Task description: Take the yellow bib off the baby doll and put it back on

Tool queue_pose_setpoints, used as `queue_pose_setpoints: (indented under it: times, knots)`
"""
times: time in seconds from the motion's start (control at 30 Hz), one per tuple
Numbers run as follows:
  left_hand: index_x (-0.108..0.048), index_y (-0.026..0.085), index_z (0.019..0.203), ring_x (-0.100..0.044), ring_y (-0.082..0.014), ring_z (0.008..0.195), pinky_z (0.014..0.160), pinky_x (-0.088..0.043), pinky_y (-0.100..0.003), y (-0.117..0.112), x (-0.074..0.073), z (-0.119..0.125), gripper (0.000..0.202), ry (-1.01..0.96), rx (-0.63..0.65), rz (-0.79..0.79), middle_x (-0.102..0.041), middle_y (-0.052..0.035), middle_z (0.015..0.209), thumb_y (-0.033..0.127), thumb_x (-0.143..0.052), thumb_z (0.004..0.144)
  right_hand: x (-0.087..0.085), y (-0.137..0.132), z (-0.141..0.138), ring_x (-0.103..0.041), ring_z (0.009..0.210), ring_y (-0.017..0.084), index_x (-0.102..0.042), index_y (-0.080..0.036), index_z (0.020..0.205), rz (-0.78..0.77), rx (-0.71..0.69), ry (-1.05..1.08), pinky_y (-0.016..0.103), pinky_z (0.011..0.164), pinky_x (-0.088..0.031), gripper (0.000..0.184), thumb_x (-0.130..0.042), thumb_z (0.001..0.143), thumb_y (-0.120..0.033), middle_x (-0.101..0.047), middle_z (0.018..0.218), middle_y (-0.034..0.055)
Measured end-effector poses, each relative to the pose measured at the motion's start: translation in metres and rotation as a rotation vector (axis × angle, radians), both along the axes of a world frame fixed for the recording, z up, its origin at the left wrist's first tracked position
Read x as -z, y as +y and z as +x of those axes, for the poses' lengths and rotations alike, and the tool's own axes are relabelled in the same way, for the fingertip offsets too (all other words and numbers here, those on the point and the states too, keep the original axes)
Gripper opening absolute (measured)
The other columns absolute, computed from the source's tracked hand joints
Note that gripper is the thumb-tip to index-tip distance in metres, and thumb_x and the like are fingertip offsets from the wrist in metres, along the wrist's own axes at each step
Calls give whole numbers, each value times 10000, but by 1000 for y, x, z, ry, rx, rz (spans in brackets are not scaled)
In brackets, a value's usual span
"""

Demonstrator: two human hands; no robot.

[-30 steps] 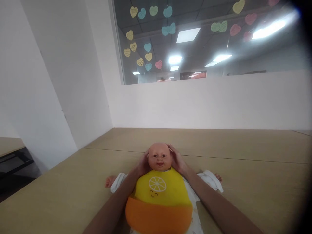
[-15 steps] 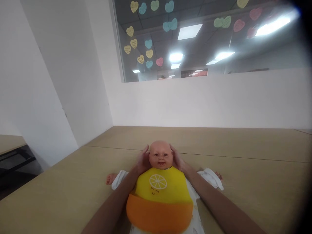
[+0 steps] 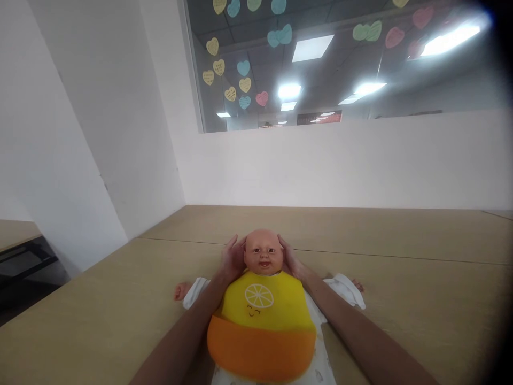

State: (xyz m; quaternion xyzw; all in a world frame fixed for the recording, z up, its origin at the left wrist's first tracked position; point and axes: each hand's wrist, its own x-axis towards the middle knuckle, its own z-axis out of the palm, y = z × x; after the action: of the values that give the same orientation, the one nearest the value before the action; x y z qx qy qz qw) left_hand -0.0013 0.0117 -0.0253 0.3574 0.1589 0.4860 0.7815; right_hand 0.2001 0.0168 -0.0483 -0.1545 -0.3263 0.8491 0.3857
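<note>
A bald baby doll (image 3: 263, 252) lies on its back on the table, its head away from me and its arms out to the sides. It wears a white patterned garment (image 3: 325, 369) and a yellow bib (image 3: 236, 299) with a lemon slice print and an orange pocket (image 3: 260, 347). My left hand (image 3: 232, 261) is beside the doll's head and neck, some fingers raised and slightly apart, the others curled behind it. On the other side, my right hand (image 3: 292, 261) curves against the head. Both hands' fingertips are partly hidden behind the neck; what they grip there does not show.
The wooden table (image 3: 104, 310) stands against a white wall (image 3: 320, 171), with a seam running across its far part. Above is a window (image 3: 340, 69) with several heart-shaped notes. Another table (image 3: 18, 235) with a dark frame is at far left.
My left hand has shifted slightly outward from the doll's head, its raised fingers more spread. My right hand stays about where it was. The camera view has tilted down a little.
</note>
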Motion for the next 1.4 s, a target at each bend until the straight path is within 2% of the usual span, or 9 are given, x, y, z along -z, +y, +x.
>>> queue_pose_setpoints:
  times: [0.07,0.2,0.27,0.4,0.6,0.83,1.07,1.3,1.4]
  knots:
    - [-622,95,1286,-520,-330,1316,1142,-332,-472,4,2,0,531,-7,-53,-4,-670,-174,1269,452,-399,962,1,1,1,-631,1198,297,-592,-66,1308,7,-6,2,461,1123,-415,776,-434,890,-700,-644,1301,192]
    - [-690,77,1128,-542,-278,1296,1145,-348,-386,13,6,-4,440,-29,-264,-114,-702,-172,1202,367,-409,956,0,2,1,-639,1183,309,-602,-85,1297,15,13,-19,485,1120,-415,754,-445,886,-698,-664,1270,187]
    - [-700,93,1098,-547,-266,1292,1144,-353,-374,16,8,-6,410,-30,-305,-161,-704,-162,1203,358,-422,954,-1,2,1,-639,1183,307,-607,-95,1290,17,43,-23,488,1119,-416,726,-461,888,-681,-668,1266,180]
    - [-682,91,1145,-523,-278,1320,1149,-349,-400,15,7,-6,444,-42,-229,-155,-677,-161,1264,382,-399,963,1,3,1,-639,1186,302,-609,-99,1286,33,64,-16,491,1122,-411,706,-458,898,-669,-669,1267,176]
    - [-638,70,1197,-528,-259,1319,1139,-357,-379,18,11,-6,458,-65,-146,-162,-669,-160,1279,371,-371,980,3,6,2,-657,1156,283,-647,-99,1215,11,130,-2,481,1128,-406,652,-410,932,-637,-708,1199,154]
    - [-626,57,1216,-592,-336,1236,1115,-352,-476,19,17,-5,510,56,-28,-173,-701,-207,1188,437,-389,973,-12,-6,2,-644,1179,292,-646,-116,1232,38,170,19,488,1108,-427,615,-373,962,-597,-687,1245,146]
    - [-553,-16,1348,-561,-365,1271,1136,-304,-484,20,23,-4,696,131,225,-145,-673,-242,1242,535,-369,964,-16,-10,3,-639,1183,278,-669,-134,1184,30,236,37,466,1110,-426,572,-390,964,-582,-707,1212,125]
    - [-481,63,1451,-593,-320,1245,1130,-340,-438,21,28,4,631,162,230,-110,-670,-179,1283,472,-445,972,-13,-5,6,-607,1225,274,-668,-194,1165,74,357,100,471,1056,-470,507,-394,958,-567,-706,1213,96]
    - [-471,57,1458,-593,-323,1244,1131,-339,-439,20,26,5,631,155,245,-105,-671,-181,1279,463,-443,976,-11,-1,7,-606,1221,272,-669,-191,1169,63,408,88,460,1046,-480,503,-406,950,-559,-710,1201,89]
